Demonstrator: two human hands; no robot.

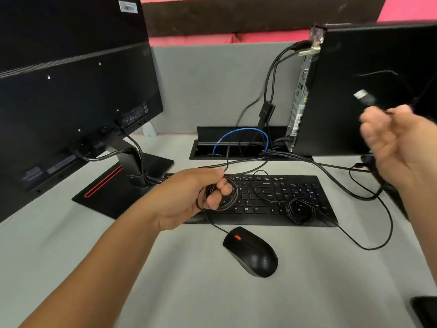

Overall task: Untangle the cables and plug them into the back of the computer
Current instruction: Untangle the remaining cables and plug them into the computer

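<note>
From the camera on your head, you are looking down at a grey desk (212, 292). To the left stands a black monitor (71, 91) with its back toward you, on a stand with a red stripe. Straight ahead lies a black keyboard (272, 200), running left to right, with a small coil of thin black cable (299, 210) resting on its right half. In front of it, closer to you, sits a black mouse (251, 252) with an orange wheel. Behind the keyboard is an open cable slot (236, 144) in the desk, where a blue cable (238, 136) loops among black ones. At the right stands the black computer tower (366, 91), upright, its port panel facing left with several black leads already plugged in near the top. Your left hand (196, 197) hovers over the keyboard's left end, fingers curled around a loop of the mouse cable (222, 197), which trails down to the mouse. Your right hand (397, 143) is raised in front of the tower and blurred; its fingers are curled and appear to pinch a USB plug (364, 97) that sticks up from the fingertips, its metal tip pointing up and to the left, toward the tower's port side. Other loose black leads cross the desk between the keyboard and tower.
</note>
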